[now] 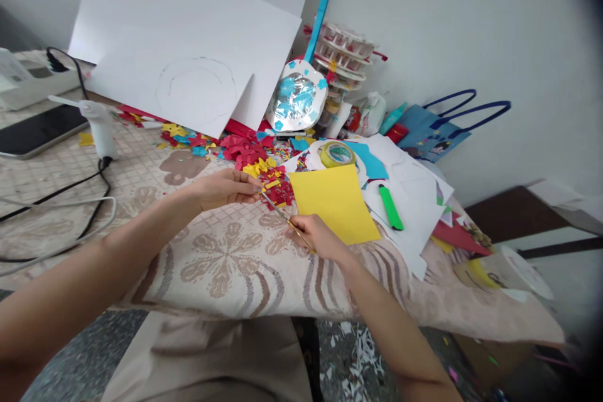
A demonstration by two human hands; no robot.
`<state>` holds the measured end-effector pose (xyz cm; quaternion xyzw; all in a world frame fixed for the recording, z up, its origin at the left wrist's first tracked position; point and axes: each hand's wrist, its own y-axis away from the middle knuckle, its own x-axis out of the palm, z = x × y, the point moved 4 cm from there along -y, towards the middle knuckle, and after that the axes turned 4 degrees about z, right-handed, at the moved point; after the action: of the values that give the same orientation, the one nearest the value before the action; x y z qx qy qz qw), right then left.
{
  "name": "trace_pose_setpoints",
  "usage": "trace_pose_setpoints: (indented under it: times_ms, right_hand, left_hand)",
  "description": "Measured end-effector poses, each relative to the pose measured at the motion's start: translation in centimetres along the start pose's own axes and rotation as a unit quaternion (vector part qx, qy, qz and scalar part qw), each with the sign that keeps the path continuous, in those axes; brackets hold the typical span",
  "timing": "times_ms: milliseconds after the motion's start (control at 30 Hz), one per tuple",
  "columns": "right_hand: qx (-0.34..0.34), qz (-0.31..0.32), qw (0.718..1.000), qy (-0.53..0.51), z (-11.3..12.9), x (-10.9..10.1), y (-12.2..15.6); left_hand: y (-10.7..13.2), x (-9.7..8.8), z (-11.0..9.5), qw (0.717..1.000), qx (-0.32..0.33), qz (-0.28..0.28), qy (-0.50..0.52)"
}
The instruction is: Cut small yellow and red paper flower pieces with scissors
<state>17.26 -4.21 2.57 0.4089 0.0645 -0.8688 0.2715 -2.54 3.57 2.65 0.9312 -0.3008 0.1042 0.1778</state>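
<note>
My right hand (315,233) is closed round a pair of scissors (279,210), whose blades point up and left. Close to the blade tips, my left hand (230,188) pinches what looks like a tiny piece of yellow paper (262,190), mostly hidden by the fingers. Just beyond lie piles of red paper scraps (281,193) and yellow paper cutouts (260,167). A square sheet of yellow paper (335,202) lies flat beside my right hand.
A roll of tape (338,154) and a green marker (390,207) rest on white paper at the right. Behind stands a round decorated fan (298,97). A glue gun (98,129), a phone (42,130) and cables occupy the left. A blue bag (431,132) leans at the wall.
</note>
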Motion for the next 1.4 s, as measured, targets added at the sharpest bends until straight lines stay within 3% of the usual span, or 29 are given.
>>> trace_pose_setpoints:
  times_ms: [333,600,767,967,1100,1233,1400]
  right_hand:
    - [0.014,-0.011,1.0,0.019,0.2,-0.2,-0.1]
    - [0.018,-0.05,0.994,0.094,0.3,-0.1,-0.1]
    - [0.031,-0.05,0.992,0.112,0.0,0.4,-0.4]
    - [0.04,-0.067,0.986,0.149,-0.2,0.0,-0.3]
    - [0.088,-0.117,0.961,0.236,-0.6,-1.3,-0.1]
    - [0.207,-0.188,0.907,0.314,-2.6,-3.8,0.6]
    - [0.293,-0.211,0.867,0.343,-5.0,-6.1,1.7]
  left_hand:
    - [0.0,-0.1,-0.1,1.0,0.001,-0.002,-0.012]
    - [0.0,-0.1,-0.1,1.0,0.0,-0.008,-0.011]
    - [0.0,-0.5,-0.7,0.999,0.03,-0.04,-0.003]
    - [0.2,-0.6,-1.1,0.998,0.048,-0.033,0.008]
    - [0.1,-0.5,-1.0,0.998,0.054,-0.034,0.023]
    - [-0.2,-0.5,-0.8,0.997,0.061,-0.045,0.032]
    - [-0.5,-0.7,-0.5,0.995,0.078,-0.057,0.008]
